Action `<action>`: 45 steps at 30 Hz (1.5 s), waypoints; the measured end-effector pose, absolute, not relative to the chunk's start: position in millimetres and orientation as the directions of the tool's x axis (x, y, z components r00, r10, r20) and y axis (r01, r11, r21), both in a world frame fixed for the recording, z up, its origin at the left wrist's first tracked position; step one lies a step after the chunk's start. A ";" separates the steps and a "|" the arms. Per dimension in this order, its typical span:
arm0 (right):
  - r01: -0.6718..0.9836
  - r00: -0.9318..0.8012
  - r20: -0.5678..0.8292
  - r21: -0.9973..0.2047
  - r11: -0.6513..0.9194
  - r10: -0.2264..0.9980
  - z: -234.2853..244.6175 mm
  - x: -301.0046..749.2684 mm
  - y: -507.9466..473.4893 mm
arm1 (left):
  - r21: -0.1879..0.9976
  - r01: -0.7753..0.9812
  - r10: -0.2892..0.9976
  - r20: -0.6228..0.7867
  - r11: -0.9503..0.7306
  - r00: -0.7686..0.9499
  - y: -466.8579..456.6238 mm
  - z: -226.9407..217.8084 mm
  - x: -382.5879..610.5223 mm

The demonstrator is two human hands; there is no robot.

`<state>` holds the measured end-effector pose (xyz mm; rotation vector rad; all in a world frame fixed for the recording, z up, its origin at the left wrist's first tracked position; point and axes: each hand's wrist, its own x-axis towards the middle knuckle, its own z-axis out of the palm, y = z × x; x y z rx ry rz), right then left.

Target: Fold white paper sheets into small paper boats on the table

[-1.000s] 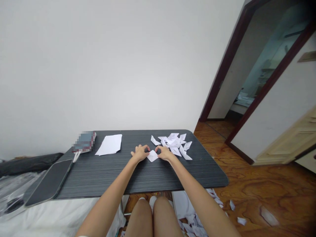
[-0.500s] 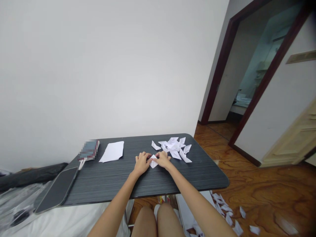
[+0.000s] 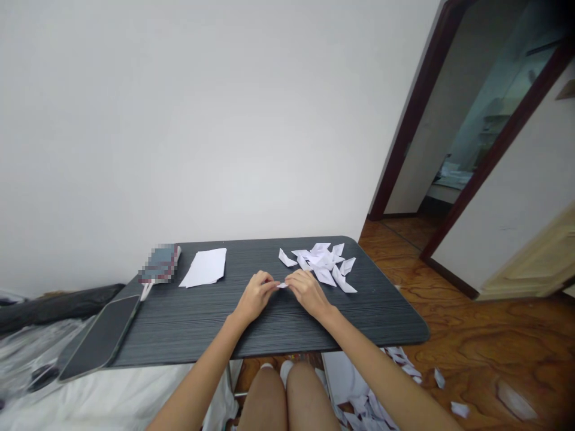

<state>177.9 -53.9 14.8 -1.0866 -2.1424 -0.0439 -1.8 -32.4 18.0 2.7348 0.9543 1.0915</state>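
Between my two hands, over the middle of the dark table, is a small piece of folded white paper (image 3: 282, 285). My left hand (image 3: 259, 292) pinches its left end and my right hand (image 3: 307, 290) pinches its right end. Only a narrow strip of the paper shows; the fingers hide the rest. Just beyond my right hand lies a heap of folded paper boats (image 3: 321, 258). One paper boat (image 3: 286, 258) sits a little apart, to the left of the heap.
A stack of white paper sheets (image 3: 205, 267) lies on the left of the table (image 3: 188, 323). A tablet (image 3: 101, 339) rests at the left edge, near a blurred-out packet (image 3: 159, 263). Folded papers (image 3: 439, 378) are scattered on the wooden floor at right. A white wall (image 3: 202, 120) stands behind.
The paper was a flat diamond on the table; now it shows as a thin strip between my fingertips. Both hands have changed from fingers spread around it to a pinch. The view has shifted slightly.
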 end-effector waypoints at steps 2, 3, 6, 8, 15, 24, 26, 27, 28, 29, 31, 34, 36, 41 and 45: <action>0.729 -0.440 0.561 -0.232 0.644 0.701 13.2 177.9 -59.1 | 0.259 0.520 0.570 0.528 -0.814 0.629 -34.5 13.8 -4.8; 0.730 -0.455 0.533 -0.235 0.641 0.713 11.9 177.7 -61.4 | 0.278 0.518 0.582 0.497 -0.809 0.644 -35.1 11.8 -5.8; 0.732 -0.439 0.485 -0.294 0.614 0.756 8.2 177.2 -66.7 | 0.345 0.519 0.623 0.456 -0.782 0.636 -34.8 7.8 -6.9; 0.737 -0.397 0.476 -0.344 0.582 0.785 7.2 177.3 -68.3 | 0.377 0.530 0.650 0.449 -0.760 0.613 -33.7 7.5 -6.8; 0.682 -0.229 0.409 -0.580 0.445 0.883 4.6 175.8 -59.5 | 0.470 0.609 0.770 0.377 -0.638 0.515 -31.4 11.6 -4.7; 0.726 -0.153 0.148 -0.654 0.213 0.977 11.2 171.6 -41.8 | 0.393 0.771 0.865 0.189 -0.500 0.465 -22.4 20.7 6.3; 0.745 -0.150 0.114 -0.640 0.188 0.982 11.8 171.0 -37.3 | 0.342 0.808 0.875 0.133 -0.481 0.465 -19.6 23.7 7.9; 0.752 -0.147 0.109 -0.634 0.182 0.983 11.7 170.7 -35.5 | 0.321 0.824 0.883 0.111 -0.466 0.456 -18.3 24.8 8.2; 0.757 -0.138 0.110 -0.629 0.177 0.984 11.4 170.6 -34.4 | 0.307 0.838 0.890 0.091 -0.451 0.446 -17.2 25.4 8.0; 0.765 -0.128 0.112 -0.621 0.170 0.985 10.9 170.7 -33.9 | 0.300 0.848 0.897 0.076 -0.437 0.436 -16.3 25.4 7.4; 0.786 -0.119 0.122 -0.595 0.168 0.985 9.4 171.4 -35.1 | 0.307 0.854 0.905 0.069 -0.420 0.421 -15.2 23.9 4.7; 0.832 -0.116 0.137 -0.527 0.172 0.984 5.7 172.7 -39.9 | 0.344 0.841 0.906 0.093 -0.418 0.413 -15.9 19.8 -0.6; 0.856 -0.101 0.133 -0.493 0.154 0.986 3.0 172.6 -42.3 | 0.357 0.837 0.909 0.120 -0.415 0.400 -18.1 18.1 -2.7; 0.872 -0.056 0.043 -0.484 0.069 0.998 3.9 170.7 -38.4 | 0.324 0.720 0.789 0.283 -0.614 0.545 -26.8 19.3 1.8; 0.888 -0.022 -0.041 -0.459 0.001 0.999 11.0 175.0 -31.1 | 0.325 0.581 0.666 0.371 -0.746 0.647 -28.9 17.2 6.2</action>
